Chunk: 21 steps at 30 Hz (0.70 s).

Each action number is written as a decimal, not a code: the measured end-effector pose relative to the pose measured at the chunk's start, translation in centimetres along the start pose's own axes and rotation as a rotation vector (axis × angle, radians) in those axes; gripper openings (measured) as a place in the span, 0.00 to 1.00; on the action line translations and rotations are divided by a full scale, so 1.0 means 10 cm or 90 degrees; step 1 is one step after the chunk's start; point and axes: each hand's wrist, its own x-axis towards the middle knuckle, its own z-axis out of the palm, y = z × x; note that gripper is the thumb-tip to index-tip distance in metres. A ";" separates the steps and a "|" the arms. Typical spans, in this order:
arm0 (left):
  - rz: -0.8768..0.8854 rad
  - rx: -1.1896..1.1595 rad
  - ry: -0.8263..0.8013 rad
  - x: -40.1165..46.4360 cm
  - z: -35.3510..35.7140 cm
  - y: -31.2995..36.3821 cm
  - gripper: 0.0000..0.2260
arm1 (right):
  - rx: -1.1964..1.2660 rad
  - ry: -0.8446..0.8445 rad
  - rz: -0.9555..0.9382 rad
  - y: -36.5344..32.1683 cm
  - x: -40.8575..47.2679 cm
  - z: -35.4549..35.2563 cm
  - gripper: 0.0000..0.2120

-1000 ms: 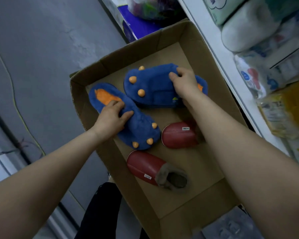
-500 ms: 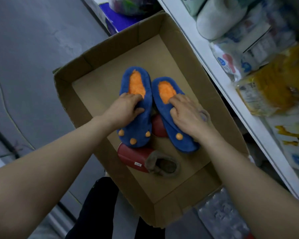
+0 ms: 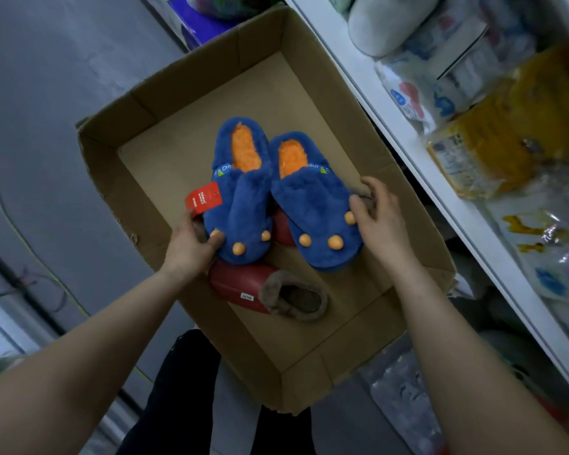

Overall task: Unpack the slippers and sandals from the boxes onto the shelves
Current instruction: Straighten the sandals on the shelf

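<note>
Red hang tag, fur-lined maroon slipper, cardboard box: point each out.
Red hang tag (image 3: 203,198), head view, middle of the tag face.
Fur-lined maroon slipper (image 3: 235,284), head view, smooth maroon upper.
Brown cardboard box (image 3: 263,37), head view, far wall.

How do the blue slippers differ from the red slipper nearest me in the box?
The blue slippers are plush with orange insoles and orange nubs at the toes; the red slipper has a smooth shell and a brown fuzzy collar. The blue slippers are open-backed, the red slipper closed round the heel. A red tag hangs by the blue slippers; the red slipper shows only a small white label. Both lie in the cardboard box.
</note>
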 end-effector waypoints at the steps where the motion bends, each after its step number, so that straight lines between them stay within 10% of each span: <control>1: -0.037 -0.059 -0.038 -0.01 0.03 -0.03 0.32 | 0.073 -0.045 0.032 0.04 -0.02 -0.03 0.20; 11: -0.007 -0.274 -0.083 0.03 0.14 0.01 0.32 | 0.154 -0.201 0.022 0.13 -0.01 0.04 0.19; 21: 0.023 -0.349 -0.140 -0.60 0.02 0.53 0.32 | 0.254 -0.104 0.068 0.08 -0.37 -0.39 0.07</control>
